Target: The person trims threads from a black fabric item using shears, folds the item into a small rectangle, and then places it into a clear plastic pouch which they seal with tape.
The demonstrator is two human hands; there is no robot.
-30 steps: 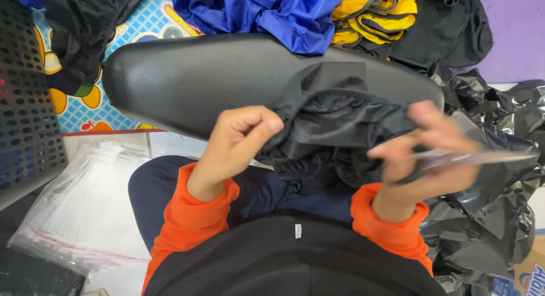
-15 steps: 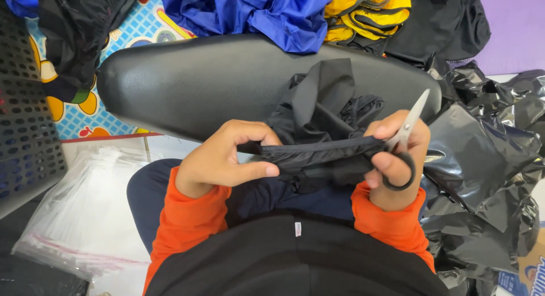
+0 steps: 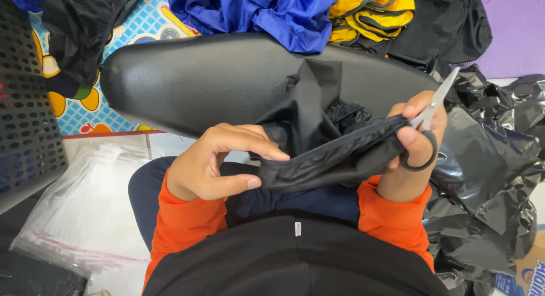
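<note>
Two hands are at work over one black garment; the left hand pinches one end of its stretched band between thumb and fingers, and the right hand grips the other end, fingers clenched around both the cloth and one pair of scissors, whose silver blades point up and to the right and whose dark loop sits over the fingers; whether the blades stand open cannot be told. The garment hangs taut between the hands, above the lap, its loose part resting against one long black padded surface that crosses the view. Both sleeves are orange. Beyond the padded surface lie one blue cloth heap, one yellow heap and further black clothing; under them shows a colourful play mat. At left stand one dark perforated crate and a stack of clear plastic bags; at right, crumpled black plastic bags.
</note>
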